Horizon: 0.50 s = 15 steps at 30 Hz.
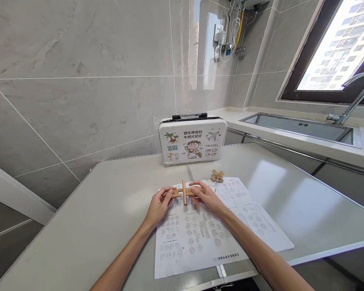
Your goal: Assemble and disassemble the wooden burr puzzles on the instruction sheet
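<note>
My left hand pinches the left end of a notched wooden puzzle piece between thumb and fingers. On its right end, the thumb and fingers of my right hand are closed. A wooden stick crosses the middle of this flat piece, running away from me. Both pieces are held above a printed instruction sheet covered with small diagrams. Just beyond the sheet's far edge sits an assembled wooden burr puzzle. My fingers hide the ends of the flat piece.
A white cartoon-printed case stands at the table's back, near the tiled wall. To the right, a counter holds a sink and a faucet below a window. Pipes and a socket are on the wall.
</note>
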### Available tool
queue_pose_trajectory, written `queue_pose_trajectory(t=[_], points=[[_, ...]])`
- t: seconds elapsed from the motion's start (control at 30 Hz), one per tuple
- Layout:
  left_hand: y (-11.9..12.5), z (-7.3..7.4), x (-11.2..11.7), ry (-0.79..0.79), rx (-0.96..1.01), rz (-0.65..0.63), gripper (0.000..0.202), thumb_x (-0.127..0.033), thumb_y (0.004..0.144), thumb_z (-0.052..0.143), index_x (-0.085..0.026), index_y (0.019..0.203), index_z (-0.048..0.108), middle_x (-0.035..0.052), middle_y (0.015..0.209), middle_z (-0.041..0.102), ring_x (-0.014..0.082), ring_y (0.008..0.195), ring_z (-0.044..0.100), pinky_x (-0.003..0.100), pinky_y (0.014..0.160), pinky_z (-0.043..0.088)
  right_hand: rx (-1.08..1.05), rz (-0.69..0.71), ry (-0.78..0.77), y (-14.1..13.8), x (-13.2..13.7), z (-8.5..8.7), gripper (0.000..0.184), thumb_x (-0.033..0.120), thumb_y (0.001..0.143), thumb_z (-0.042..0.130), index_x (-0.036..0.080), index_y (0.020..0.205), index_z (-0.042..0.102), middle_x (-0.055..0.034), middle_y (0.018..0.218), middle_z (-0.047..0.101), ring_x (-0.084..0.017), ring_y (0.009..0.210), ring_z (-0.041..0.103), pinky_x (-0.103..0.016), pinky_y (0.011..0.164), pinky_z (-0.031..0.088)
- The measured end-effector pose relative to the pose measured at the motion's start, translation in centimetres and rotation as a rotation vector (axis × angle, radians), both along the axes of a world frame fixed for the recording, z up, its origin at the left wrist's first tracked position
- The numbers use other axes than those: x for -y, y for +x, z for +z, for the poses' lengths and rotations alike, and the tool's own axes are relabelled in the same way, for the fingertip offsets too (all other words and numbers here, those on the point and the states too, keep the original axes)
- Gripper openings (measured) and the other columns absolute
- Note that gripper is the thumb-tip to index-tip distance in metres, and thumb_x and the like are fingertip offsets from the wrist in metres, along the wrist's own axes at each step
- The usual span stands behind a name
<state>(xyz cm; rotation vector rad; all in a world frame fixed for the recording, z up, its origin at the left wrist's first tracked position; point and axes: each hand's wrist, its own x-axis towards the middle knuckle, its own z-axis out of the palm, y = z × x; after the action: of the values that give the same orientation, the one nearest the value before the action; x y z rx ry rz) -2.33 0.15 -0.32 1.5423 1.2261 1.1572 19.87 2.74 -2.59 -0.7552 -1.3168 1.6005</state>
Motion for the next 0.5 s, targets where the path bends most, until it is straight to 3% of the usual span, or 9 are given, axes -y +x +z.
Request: queue_pose_trajectory(t=[0.13,0.2,0.33,0.5], points=[[0.1,0.3,0.2,-0.002,0.023,-0.021,0.041,-0.055,0.094,0.061,-0.018,0.109,0.071,0.0019,0.073,0.063,0.0158,0.068,0.059,0.028,0.067,0.049,-0.025,0.121,0.005,0.1,0.3,0.6,0.051,0.064,0.091,0.064,0.022,0.121,0.064,-0.0083,0.1,0.069,-0.02,0.085,0.065,-0.027,0.059,0.051],[0.2,0.5,0.3,-0.003,0.014,-0.032,0.041,-0.055,0.094,0.061,-0.018,0.109,0.07,0.0015,0.072,0.063,0.0158,0.067,0.058,0.028,0.067,0.05,-0.053,0.187,-0.016,0.1,0.4,0.9,0.052,0.065,0.091,0.063,0.022,0.121,0.066,-0.0099,0.106,0.069,-0.022,0.09,0.066,-0.027,0.061,0.05],[0.3,0.8,0.5,-0.012,0.01,-0.045,0.041,-0.056,0.093,0.062,-0.018,0.108,0.07,0.002,0.074,0.064,0.0154,0.066,0.058,0.027,0.065,0.049,-0.1,0.244,-0.056,0.3,0.5,1.1,0.053,0.064,0.088,0.068,0.022,0.121,0.068,-0.0077,0.099,0.069,-0.02,0.083,0.064,-0.027,0.062,0.048],[0.3,0.8,0.5,-0.014,0.029,-0.055,0.04,-0.055,0.093,0.062,-0.018,0.108,0.069,0.0024,0.076,0.065,0.0144,0.065,0.057,0.027,0.064,0.047,-0.108,0.193,-0.092,0.4,0.2,0.7,0.053,0.062,0.084,0.075,0.023,0.119,0.066,-0.0001,0.079,0.062,-0.013,0.064,0.054,-0.026,0.061,0.045]])
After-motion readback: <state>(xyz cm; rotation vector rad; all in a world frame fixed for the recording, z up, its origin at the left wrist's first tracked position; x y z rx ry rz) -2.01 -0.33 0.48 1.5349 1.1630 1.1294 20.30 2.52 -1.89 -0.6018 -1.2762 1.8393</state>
